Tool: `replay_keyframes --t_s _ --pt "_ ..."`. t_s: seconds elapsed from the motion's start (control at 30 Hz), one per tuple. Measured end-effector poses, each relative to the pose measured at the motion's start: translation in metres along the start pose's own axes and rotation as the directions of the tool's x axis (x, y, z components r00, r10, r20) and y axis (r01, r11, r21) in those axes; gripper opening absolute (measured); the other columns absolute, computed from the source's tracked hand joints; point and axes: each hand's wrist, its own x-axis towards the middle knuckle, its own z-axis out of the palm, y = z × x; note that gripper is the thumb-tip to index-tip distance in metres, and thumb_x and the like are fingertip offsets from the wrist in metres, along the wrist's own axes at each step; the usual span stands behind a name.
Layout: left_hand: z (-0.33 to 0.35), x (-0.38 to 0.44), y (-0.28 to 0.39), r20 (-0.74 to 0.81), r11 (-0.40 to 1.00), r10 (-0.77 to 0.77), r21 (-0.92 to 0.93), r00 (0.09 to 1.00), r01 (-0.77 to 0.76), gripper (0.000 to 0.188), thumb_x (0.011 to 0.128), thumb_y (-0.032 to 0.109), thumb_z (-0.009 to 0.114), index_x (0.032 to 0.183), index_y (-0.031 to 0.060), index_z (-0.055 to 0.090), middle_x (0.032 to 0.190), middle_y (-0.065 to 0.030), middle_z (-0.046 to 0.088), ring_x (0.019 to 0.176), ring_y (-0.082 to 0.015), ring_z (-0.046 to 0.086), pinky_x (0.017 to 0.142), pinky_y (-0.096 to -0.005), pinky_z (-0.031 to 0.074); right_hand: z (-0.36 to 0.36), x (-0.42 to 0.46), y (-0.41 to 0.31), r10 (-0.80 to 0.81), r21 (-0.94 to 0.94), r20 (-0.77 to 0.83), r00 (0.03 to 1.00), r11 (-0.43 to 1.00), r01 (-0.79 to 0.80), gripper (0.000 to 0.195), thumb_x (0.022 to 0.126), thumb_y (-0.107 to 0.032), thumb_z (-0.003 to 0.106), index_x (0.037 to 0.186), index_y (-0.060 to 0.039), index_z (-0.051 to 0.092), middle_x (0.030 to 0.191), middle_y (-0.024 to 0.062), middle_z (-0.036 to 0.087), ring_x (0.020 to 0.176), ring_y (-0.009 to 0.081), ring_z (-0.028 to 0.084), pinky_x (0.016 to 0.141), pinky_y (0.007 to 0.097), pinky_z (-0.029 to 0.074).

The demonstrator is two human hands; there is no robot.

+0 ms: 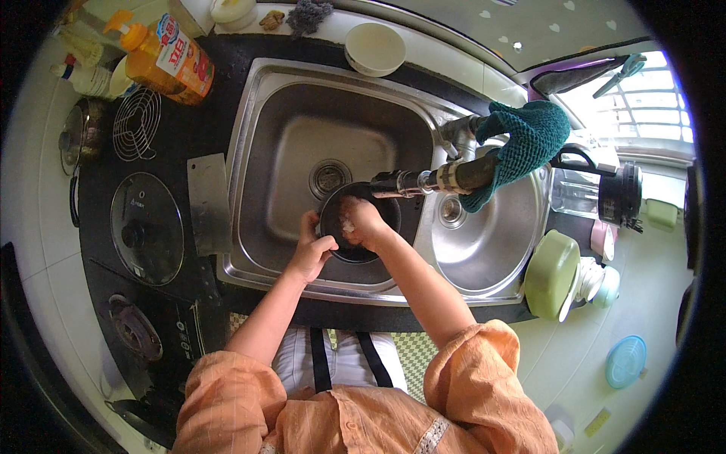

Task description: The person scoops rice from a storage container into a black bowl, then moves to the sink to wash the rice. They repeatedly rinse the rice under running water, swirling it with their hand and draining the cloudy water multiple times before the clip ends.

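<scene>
A round dark pot (391,218) is held low in the larger basin of a stainless-steel double sink (283,147), under the end of the faucet (397,184). My left hand (313,247) grips its left rim, with the thumb on the edge. Inside the pot is my right hand (362,222), its fingers blurred and partly hidden; something pale shows by them, too unclear to name. Whether those fingers hold anything cannot be told. Left of the pot, the strainer drain (330,177) is partly in view.
A teal knitted cloth (527,142) hangs over the faucet. A white bowl (375,50) stands behind the sink. To the left lie a cleaver (209,204), a glass lid (147,227), a wire rack (137,123) and an orange detergent bottle (170,59). Green basins (553,275) stand right.
</scene>
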Motion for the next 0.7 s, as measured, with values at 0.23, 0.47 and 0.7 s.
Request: replay_keyframes --t_s 0.23,0.47,0.7 --pt "-0.009 -0.001 -0.003 0.012 1.0 -0.012 -0.019 1.0 0.012 0.048 0.062 -0.005 0.05 0.103 0.0161 0.037 0.095 -0.0022 0.04 0.088 -0.0139 0.044 0.07 -0.0254 0.043 -0.007 0.025 0.019 -0.018 0.325 0.219 0.975 0.944 -0.056 0.017 0.088 -0.022 0.041 0.083 -0.0102 0.052 0.058 -0.0011 0.043 0.046 0.0121 0.039 0.04 0.0238 0.027" --pt "0.003 0.001 -0.005 0.041 0.999 -0.035 -0.015 0.999 0.036 0.047 0.061 -0.005 0.049 0.101 0.016 0.037 0.094 -0.0019 0.04 0.087 -0.0138 0.043 0.069 -0.0255 0.042 -0.012 0.02 0.026 -0.445 -0.712 -0.039 0.895 0.641 0.287 0.022 0.082 -0.019 0.047 0.088 -0.0002 0.057 0.073 0.0174 0.059 0.067 0.0299 0.06 0.057 0.0391 0.047" --pt "-0.005 0.002 -0.004 0.027 1.0 -0.024 0.015 0.999 0.024 0.049 0.06 -0.004 0.049 0.103 0.0153 0.037 0.095 -0.0014 0.041 0.089 -0.015 0.044 0.071 -0.0259 0.042 0.011 -0.008 0.011 -0.635 -0.993 0.074 0.769 -0.118 -0.002 0.027 0.073 -0.017 0.054 0.093 0.0004 0.058 0.09 0.0158 0.058 0.081 0.0308 0.061 0.063 0.0375 0.051"
